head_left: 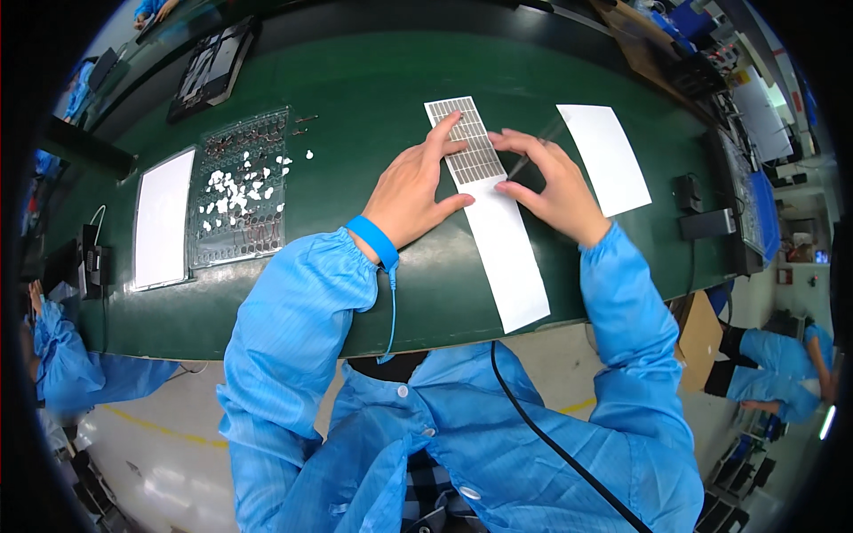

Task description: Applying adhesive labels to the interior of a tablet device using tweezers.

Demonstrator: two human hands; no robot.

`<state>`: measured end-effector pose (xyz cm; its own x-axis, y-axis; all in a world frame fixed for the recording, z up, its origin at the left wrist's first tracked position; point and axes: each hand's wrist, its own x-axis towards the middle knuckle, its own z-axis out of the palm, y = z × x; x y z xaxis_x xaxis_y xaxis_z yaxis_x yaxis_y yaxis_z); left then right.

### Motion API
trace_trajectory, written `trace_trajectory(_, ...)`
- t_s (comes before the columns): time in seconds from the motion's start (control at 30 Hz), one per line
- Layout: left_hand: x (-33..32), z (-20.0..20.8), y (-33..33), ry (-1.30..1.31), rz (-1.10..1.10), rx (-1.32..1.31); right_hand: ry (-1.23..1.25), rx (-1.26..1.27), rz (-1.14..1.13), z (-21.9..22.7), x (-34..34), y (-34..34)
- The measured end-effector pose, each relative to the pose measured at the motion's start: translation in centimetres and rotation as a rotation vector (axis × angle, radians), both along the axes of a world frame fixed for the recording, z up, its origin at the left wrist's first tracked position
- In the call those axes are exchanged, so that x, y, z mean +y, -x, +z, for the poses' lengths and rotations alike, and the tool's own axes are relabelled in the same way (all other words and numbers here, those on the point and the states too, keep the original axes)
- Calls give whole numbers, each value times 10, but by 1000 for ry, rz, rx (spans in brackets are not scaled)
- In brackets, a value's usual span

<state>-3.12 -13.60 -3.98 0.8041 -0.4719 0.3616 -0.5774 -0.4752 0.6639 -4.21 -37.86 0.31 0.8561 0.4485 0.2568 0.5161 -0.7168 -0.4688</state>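
Observation:
A long white strip (508,258) lies on the green table, its far part printed with a grid of small grey rectangular labels (475,147). My left hand (416,185) rests at the strip's left side, fingers spread, with the index and middle fingers over the grid and the thumb at its left edge. On the other side, my right hand (553,182) is curled, thumb tip close to the near end of the grid. A thin, blurred pair of tweezers (538,144) shows between its thumb and fingers, tips near the strip's right edge.
To the right lies a white sheet (609,160). At left, a clear tray (240,244) holds small round parts under scattered white pieces (235,195), beside a white board (164,218). A black case (213,67) stands behind. A small grey box (708,224) sits at the right edge.

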Motion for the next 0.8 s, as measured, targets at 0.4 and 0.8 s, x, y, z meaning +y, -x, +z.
trace_trajectory(0.4, 5, 10, -5, 31, 6, 125, -161, -49, 8, -36, 2, -27)
trace_trajectory(0.8, -8, 24, 4, 803, 17, 546, -294, -270, 108, -5, -10, -28)
